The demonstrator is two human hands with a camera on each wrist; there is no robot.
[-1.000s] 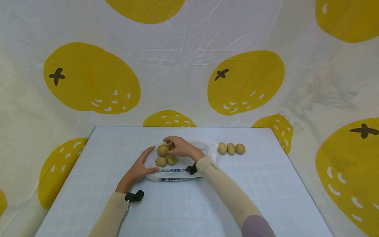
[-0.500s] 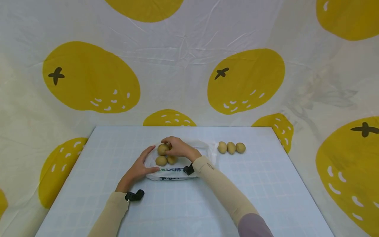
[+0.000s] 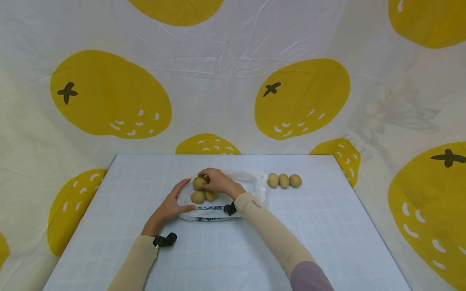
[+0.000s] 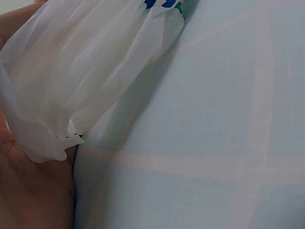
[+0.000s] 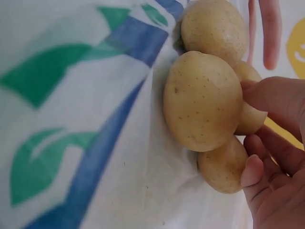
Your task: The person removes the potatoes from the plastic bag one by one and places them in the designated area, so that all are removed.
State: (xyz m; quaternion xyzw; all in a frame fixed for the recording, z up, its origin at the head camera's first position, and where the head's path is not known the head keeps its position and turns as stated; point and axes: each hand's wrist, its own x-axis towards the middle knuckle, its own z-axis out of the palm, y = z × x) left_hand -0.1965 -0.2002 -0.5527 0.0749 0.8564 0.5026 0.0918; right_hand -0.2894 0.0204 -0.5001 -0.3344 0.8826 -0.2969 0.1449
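In the head view a white plastic bag (image 3: 233, 202) with blue and green print lies on the table, several potatoes on or in its left part. My right hand (image 3: 218, 182) grips the far-left potato (image 3: 199, 182); its thumb overlaps that potato (image 5: 252, 117) in the right wrist view, fingers curled behind. Two nearer potatoes, one at left (image 3: 198, 197) and one at right (image 3: 210, 196), sit in front. A further potato (image 5: 223, 165) shows beside my fingertips. My left hand (image 3: 171, 206) rests at the bag's left end, thumb and fingers spread. White plastic (image 4: 76, 71) covers part of its palm.
Three potatoes (image 3: 284, 181) stand in a row on the table, right of the bag. The table (image 3: 218, 258) has a pale blue checked cover. Behind it hangs a white cloth (image 3: 211, 93) with large yellow fruit prints. Black wrist cameras (image 3: 165, 240) sit on both wrists.
My right hand has shifted slightly left and settled closer round the far-left potato. My left hand, the bag and the row of three potatoes look unmoved.
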